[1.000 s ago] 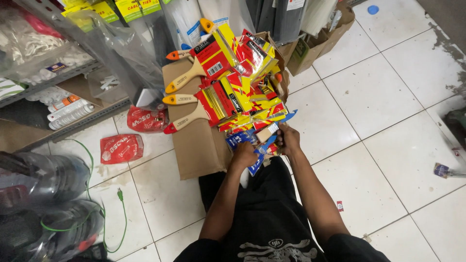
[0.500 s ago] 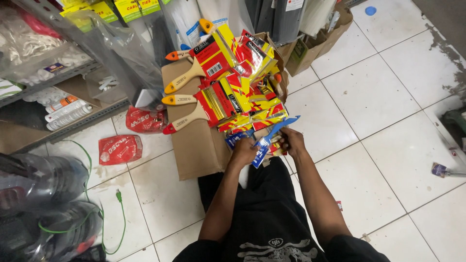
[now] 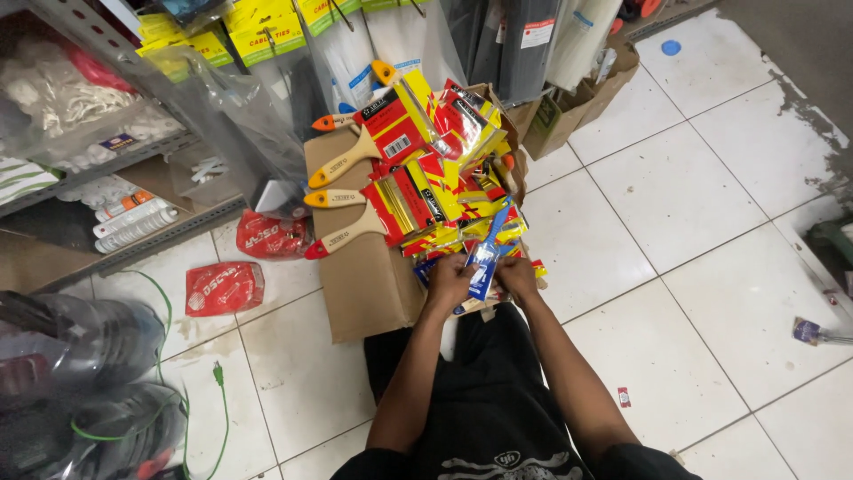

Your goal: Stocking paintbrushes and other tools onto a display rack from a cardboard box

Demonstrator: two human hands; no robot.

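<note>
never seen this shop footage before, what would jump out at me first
The heap of paint brushes in red and yellow sleeves, wooden handles sticking out left, piled on a cardboard box at the centre. Just below it, the left hand and right hand together hold a blue packet against the pile's near edge. Two red packets lie on the white tiled floor to the left.

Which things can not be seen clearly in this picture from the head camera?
- Inside of the cardboard box: covered by the pile of packaged paintbrushes.
- What the blue packet contains: too small, partly behind the left hand and right hand.
- Fingertips of both hands: buried among the packets.
- Purple item on the floor: small, cut off by the right edge.
</note>
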